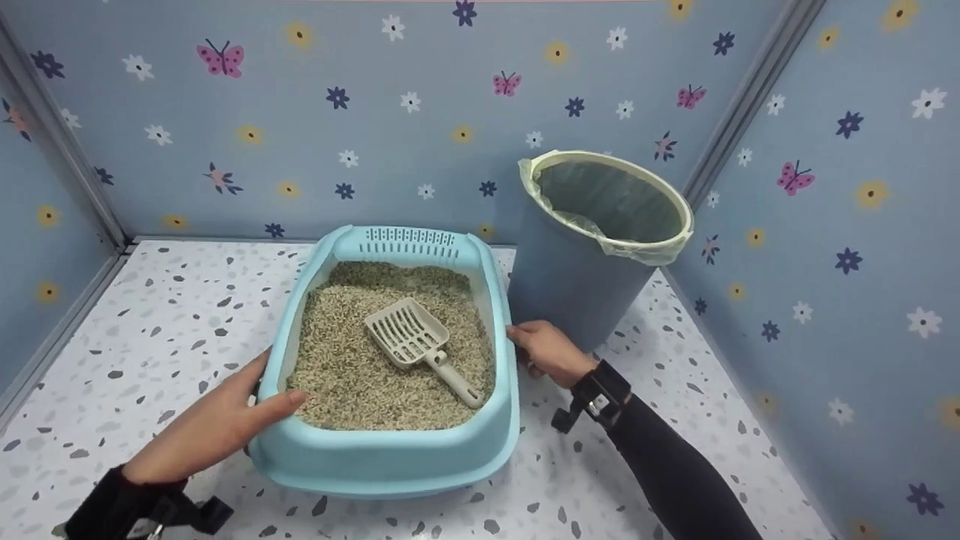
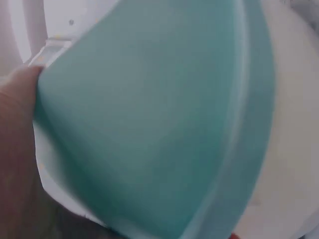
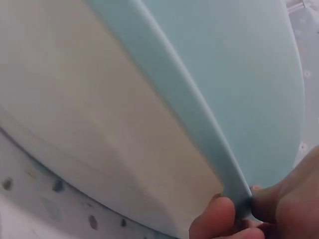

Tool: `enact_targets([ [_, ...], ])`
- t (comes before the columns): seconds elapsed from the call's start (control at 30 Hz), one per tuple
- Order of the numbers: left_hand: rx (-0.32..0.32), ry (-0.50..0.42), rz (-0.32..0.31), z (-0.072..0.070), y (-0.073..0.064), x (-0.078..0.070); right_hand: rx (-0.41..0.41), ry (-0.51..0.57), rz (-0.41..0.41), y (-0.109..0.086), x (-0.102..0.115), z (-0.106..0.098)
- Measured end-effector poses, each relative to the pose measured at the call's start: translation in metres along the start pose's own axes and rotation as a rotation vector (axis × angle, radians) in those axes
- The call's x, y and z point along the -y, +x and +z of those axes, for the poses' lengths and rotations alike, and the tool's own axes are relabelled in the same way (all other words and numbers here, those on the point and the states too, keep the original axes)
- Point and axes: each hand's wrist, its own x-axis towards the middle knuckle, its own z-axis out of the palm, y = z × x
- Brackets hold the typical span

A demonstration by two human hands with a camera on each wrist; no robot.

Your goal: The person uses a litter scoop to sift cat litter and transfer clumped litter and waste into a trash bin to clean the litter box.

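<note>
A light blue cat litter box [image 1: 390, 459] stands on the speckled surface, filled with tan granular litter [image 1: 334, 345]. On the litter lies a beige slotted litter scoop [image 1: 436, 358], its handle pointing toward the front right. My left hand [image 1: 214, 424] grips the box's left rim near the front corner, thumb over the top and the other fingers hidden outside. At the right side, my right hand [image 1: 553, 351] pinches the overhanging rim. The right wrist view shows thumb and fingers [image 3: 214, 219] on the rim's lower edge.
A tall blue-grey trash can [image 1: 574, 281] stands close behind my right hand, with a thin pale bag [image 1: 651, 253] folded over its cream ring. Patterned wall panels [image 1: 420, 75] enclose the back and both sides of the speckled surface [image 1: 180, 315].
</note>
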Motion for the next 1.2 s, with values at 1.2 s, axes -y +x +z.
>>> enact_targets([
  [1.2,-0.27,0.059,-0.263,-0.054,-0.004,0.064,0.009,0.242,-0.059,-0.012,-0.018,0.033],
])
